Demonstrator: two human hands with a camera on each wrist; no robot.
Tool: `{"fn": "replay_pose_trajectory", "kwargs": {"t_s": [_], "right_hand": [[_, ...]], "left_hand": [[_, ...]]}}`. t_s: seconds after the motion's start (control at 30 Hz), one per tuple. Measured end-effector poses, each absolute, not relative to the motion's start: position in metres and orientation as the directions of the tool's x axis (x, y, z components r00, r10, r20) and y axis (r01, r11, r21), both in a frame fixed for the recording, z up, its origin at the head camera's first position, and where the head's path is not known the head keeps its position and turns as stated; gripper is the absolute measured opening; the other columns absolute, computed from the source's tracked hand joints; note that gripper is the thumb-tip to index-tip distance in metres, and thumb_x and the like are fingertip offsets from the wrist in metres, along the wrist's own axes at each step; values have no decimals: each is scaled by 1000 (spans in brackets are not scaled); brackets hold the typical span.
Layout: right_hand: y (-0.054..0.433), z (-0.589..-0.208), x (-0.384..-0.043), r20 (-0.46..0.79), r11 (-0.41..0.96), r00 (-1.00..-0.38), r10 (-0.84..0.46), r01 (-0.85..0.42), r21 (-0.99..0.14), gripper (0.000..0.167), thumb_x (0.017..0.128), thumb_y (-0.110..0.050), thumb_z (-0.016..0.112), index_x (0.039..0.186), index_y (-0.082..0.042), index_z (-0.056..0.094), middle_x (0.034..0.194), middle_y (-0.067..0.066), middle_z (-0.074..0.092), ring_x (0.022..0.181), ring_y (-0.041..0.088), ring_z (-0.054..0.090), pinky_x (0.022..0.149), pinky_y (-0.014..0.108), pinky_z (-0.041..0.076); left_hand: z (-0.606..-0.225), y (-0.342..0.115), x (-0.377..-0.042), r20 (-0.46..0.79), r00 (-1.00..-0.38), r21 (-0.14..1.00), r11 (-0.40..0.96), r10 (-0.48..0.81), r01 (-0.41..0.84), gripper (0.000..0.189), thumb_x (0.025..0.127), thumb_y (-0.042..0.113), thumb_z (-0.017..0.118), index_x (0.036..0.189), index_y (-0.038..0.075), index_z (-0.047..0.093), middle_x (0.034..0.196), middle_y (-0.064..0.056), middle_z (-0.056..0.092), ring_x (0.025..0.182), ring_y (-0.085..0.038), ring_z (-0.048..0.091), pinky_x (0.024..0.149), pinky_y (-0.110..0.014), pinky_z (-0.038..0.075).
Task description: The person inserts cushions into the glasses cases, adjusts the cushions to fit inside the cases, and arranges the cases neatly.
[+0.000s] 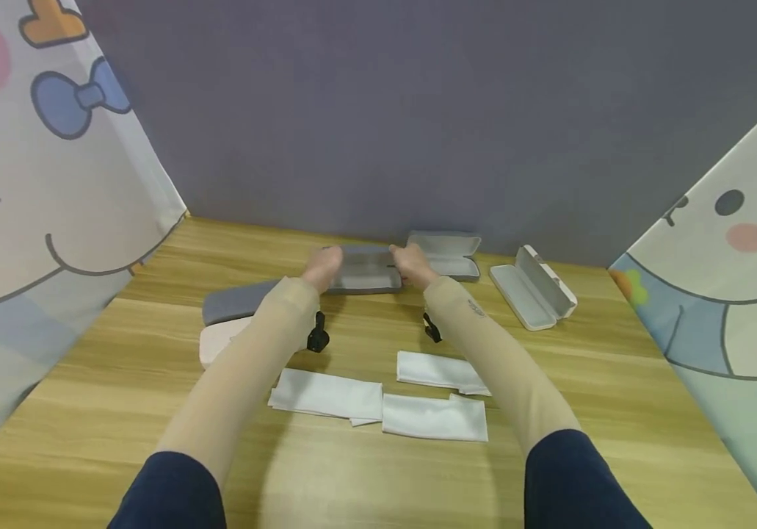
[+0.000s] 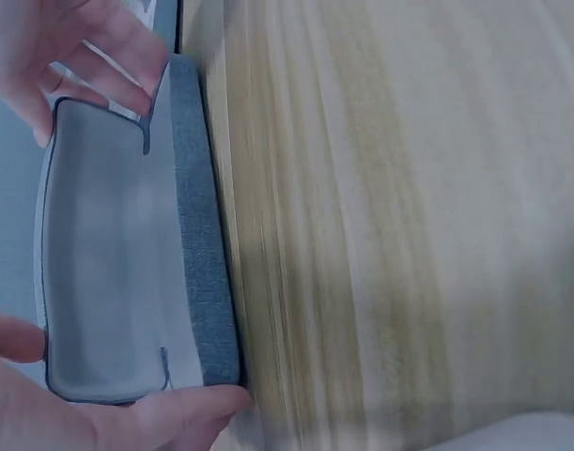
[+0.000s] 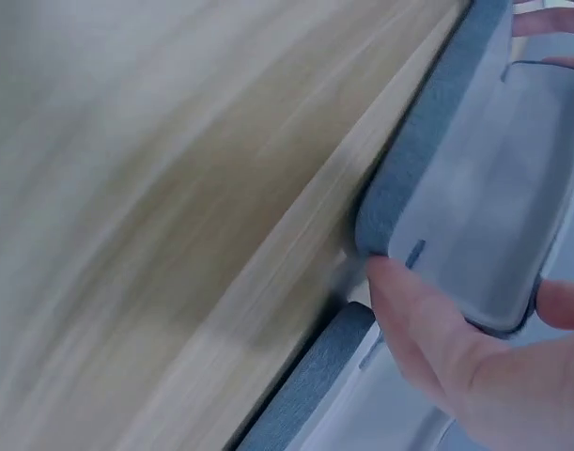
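An open grey glasses case [image 1: 368, 273] stands at the back of the wooden table, its lid raised and its pale inside showing. My left hand [image 1: 323, 268] grips its left end. At the right end my right hand [image 1: 413, 263] holds it, with fingers [image 3: 413, 315] on the base corner and the thumb by the lid. In the left wrist view the case's bare interior [image 2: 103, 254] lies between both hands. Just right of it is a second open grey case [image 1: 451, 267], partly behind my right hand.
An open white case [image 1: 525, 295] stands farther right. On the left lie a dark grey case [image 1: 236, 303] and a white case [image 1: 214, 344], partly hidden by my forearm. Several folded white cloths [image 1: 332, 394] lie nearer me. A grey partition [image 1: 378, 117] rises behind the table.
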State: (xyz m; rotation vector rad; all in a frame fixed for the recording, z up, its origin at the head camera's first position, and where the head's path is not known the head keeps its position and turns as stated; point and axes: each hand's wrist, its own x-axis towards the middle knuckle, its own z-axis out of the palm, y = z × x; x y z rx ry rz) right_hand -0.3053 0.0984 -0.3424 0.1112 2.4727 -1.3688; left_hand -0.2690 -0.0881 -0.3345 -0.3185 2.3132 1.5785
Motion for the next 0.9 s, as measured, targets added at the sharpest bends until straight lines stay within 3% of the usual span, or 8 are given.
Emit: {"fn": "replay_pose_trajectory", "kwargs": {"t_s": [0.1,0.13,0.2,0.33,0.4,0.53,0.67,0.9], "right_hand": [[106,-336,-294,-319,554,-941,-114,206,-807,41,104,-38,35,104,0,51,81,6,51,77,21,57,74,32,51],[108,-334,-290,-320,561,-940,-117,203,-802,46,103,-38,36,115,3,52,95,10,53,92,25,59,83,35,53],[113,-333,-284,-315,575,-940,-126,190,-796,49,103,-39,35,125,4,45,97,13,50,94,28,57,88,39,52],[124,-335,-274,-320,586,-941,-113,198,-786,40,103,-39,36,89,-3,48,67,3,38,56,15,35,67,33,45],[130,-336,-270,-331,565,-938,-101,220,-795,37,103,-38,36,97,-2,45,67,3,34,55,14,28,64,33,40],[142,-338,-264,-352,534,-935,-55,270,-801,46,102,-38,39,123,2,40,95,14,51,69,19,47,74,35,50],[153,-337,-259,-361,534,-932,-19,295,-792,57,102,-38,40,140,4,32,130,25,50,109,33,57,93,43,53],[166,-336,-255,-380,515,-925,9,330,-791,58,102,-37,41,138,7,32,133,27,49,120,38,52,96,46,52]], "left_hand": [[-328,-87,-268,-391,-920,846,409,36,-343,63,101,29,14,152,3,-14,159,-12,-22,149,-32,10,123,-45,11],[-329,-86,-268,-394,-918,844,414,42,-343,63,101,29,13,151,2,-15,159,-12,-23,149,-33,9,123,-45,10],[-330,-83,-268,-407,-911,848,396,60,-353,64,102,30,13,150,3,-19,158,-11,-25,150,-31,-7,123,-46,4],[-353,-78,-272,-416,-902,857,381,113,-348,71,100,37,14,146,5,-29,158,-9,-29,150,-35,-1,120,-51,19],[-366,-75,-277,-428,-895,851,389,125,-352,74,99,41,15,144,10,-34,156,-5,-32,149,-36,3,115,-56,27],[-372,-64,-283,-444,-888,837,408,116,-365,74,99,36,18,141,15,-40,153,-2,-38,148,-40,7,107,-60,36],[-336,-53,-254,-493,-855,839,350,162,-417,71,98,25,17,144,11,-36,155,-6,-35,148,-40,0,114,-60,24],[-329,-41,-248,-530,-829,831,302,179,-467,71,98,23,19,146,13,-34,158,-8,-29,148,-41,1,117,-60,16]]}}
